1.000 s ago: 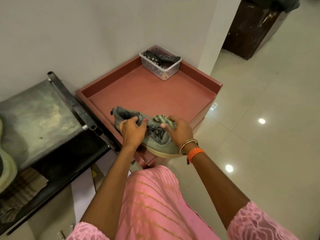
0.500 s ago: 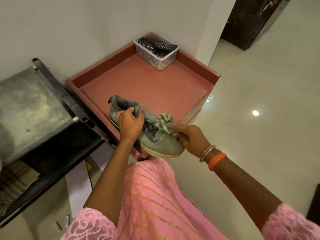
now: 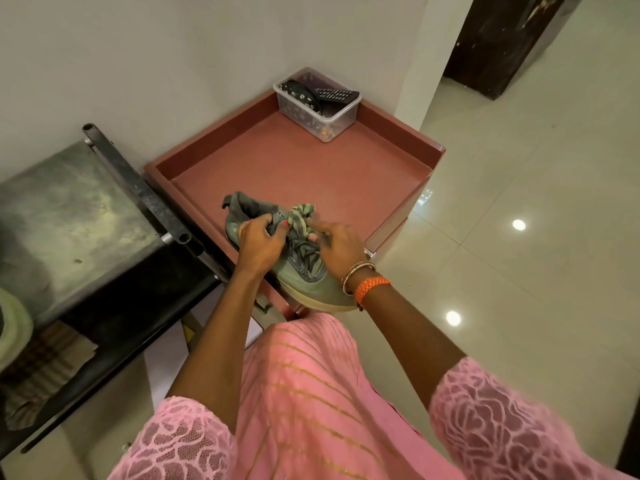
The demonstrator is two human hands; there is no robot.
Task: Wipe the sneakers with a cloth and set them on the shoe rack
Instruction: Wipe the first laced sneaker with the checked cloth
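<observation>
A grey-green sneaker (image 3: 304,282) with a tan sole is held over the front edge of a reddish-brown tray-top cabinet (image 3: 311,174). My left hand (image 3: 258,242) grips its upper near the collar. A striped green-and-grey cloth (image 3: 300,216) is bunched in my right hand (image 3: 337,247), which presses it on the laces and tongue. The dark metal shoe rack (image 3: 79,216) stands to the left. At the far left edge, part of a pale shoe (image 3: 12,329) shows.
A clear plastic box (image 3: 317,105) with remote controls sits at the cabinet's back corner. White wall runs behind. Glossy tiled floor (image 3: 519,271) spreads to the right, and a dark wooden cabinet (image 3: 498,43) stands top right. A checked cloth (image 3: 45,362) lies on the rack's lower shelf.
My right hand has moved with the cloth from the sneaker's right side back up onto the laces and tongue. My left hand keeps its grip on the collar.
</observation>
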